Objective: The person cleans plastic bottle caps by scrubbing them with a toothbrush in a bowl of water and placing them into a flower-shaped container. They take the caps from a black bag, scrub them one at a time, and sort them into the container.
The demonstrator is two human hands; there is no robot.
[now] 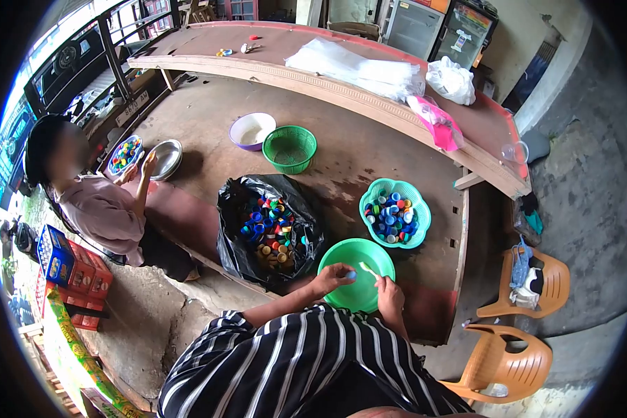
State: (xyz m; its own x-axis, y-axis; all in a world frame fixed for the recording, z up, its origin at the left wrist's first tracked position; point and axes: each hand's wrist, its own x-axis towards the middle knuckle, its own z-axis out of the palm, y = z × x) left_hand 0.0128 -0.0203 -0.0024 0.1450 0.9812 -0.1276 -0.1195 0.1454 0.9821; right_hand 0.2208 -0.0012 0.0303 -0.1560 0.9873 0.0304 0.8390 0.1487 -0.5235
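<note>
And here's a crinkled, glossy black plastic bag (231, 233), left of a smooth green plastic basin (336, 256); far left, a shiny metal bowl (168, 159); nearest us, matt striped cloth (285, 362); right, smooth orange plastic chairs (554, 280)!

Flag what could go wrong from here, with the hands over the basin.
The cap is pinched at the left hand's fingertips, so it might slip into the green basin.
The brush in the right hand could slip too.
The open black bag sits close to the left forearm; a bump might spill its caps.
</note>
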